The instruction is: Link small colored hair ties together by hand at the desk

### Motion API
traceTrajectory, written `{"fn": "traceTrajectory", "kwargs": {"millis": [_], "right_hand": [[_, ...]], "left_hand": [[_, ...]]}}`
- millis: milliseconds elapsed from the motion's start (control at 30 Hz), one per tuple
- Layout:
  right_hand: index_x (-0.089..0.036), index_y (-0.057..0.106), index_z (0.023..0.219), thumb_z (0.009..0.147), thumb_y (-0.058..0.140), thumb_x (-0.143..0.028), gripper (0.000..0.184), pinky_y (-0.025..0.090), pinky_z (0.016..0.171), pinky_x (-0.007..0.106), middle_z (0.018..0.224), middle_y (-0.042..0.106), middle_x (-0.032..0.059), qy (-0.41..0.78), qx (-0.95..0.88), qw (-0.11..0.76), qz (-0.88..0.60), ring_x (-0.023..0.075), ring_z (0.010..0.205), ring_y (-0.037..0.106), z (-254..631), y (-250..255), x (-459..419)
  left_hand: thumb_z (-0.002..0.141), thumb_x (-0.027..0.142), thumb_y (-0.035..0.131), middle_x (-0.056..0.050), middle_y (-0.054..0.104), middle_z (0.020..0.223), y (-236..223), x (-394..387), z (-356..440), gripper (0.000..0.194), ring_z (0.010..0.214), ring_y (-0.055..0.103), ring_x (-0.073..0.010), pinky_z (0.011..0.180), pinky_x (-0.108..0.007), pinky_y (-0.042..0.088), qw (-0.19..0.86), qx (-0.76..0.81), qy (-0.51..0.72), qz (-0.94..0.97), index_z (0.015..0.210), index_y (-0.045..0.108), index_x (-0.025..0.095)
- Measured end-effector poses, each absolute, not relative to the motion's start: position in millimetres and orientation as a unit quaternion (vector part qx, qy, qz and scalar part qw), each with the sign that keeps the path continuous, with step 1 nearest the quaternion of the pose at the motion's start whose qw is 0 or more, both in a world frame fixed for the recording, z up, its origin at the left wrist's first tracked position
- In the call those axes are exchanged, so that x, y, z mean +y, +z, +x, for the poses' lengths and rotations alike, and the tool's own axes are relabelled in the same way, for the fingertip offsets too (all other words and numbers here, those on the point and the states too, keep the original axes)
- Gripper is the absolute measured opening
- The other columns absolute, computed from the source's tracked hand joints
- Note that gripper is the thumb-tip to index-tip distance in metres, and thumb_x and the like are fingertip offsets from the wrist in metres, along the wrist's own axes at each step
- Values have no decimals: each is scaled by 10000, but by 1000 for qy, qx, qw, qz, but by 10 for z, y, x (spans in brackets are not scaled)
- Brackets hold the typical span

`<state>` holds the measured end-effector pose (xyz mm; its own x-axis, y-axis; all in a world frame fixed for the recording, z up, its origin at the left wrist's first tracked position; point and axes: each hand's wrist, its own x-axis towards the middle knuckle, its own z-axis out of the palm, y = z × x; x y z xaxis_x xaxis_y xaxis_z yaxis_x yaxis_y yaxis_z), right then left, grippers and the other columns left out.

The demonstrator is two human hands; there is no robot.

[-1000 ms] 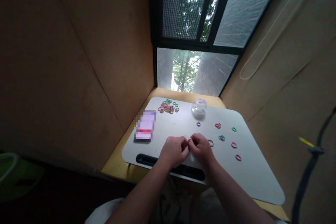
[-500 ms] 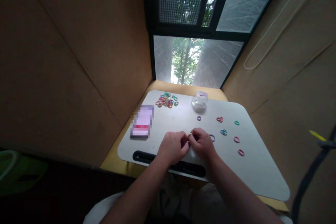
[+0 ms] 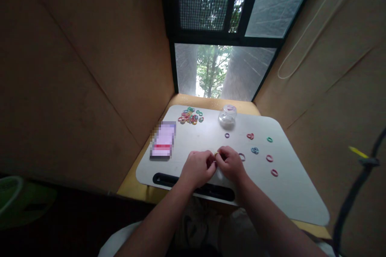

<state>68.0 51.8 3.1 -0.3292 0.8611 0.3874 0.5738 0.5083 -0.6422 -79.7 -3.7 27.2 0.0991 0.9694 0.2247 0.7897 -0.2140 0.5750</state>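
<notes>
My left hand (image 3: 199,168) and my right hand (image 3: 230,164) meet fingertip to fingertip above the white lap table (image 3: 187,140). Both are closed in a pinch, with a small yellow hair tie (image 3: 216,153) showing between them; much of it is hidden by the fingers. Just right of my right hand lies a purple hair tie (image 3: 242,157). Farther back is another purple hair tie (image 3: 227,135). Red hair ties (image 3: 250,136), blue hair ties (image 3: 255,150), a green hair tie (image 3: 269,139) and two pink hair ties (image 3: 269,158) are spread on the right.
A heap of mixed hair ties (image 3: 189,117) lies at the back left. Near the left edge is a phone (image 3: 163,140), its picture blurred. A clear plastic jar (image 3: 227,118) stands at the back. The table's front has a black slot (image 3: 163,179). A window rises behind.
The view has shifted slightly. My hands stay pinched together at the yellow hair tie, with hardly any movement; the things on the table lie as before.
</notes>
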Motion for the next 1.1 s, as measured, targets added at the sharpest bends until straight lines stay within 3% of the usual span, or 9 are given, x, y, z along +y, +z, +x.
{"fn": "traceTrajectory", "kwargs": {"millis": [1100], "right_hand": [[-204, 510, 606, 779, 516, -231, 175, 348, 592, 268, 609, 514, -4, 196, -790, 354, -460, 143, 614, 461, 677, 4, 529]], "left_hand": [[821, 295, 571, 0, 655, 700, 265, -49, -800, 117, 690, 588, -166, 767, -310, 380, 155, 611, 272, 727, 741, 579, 210]]}}
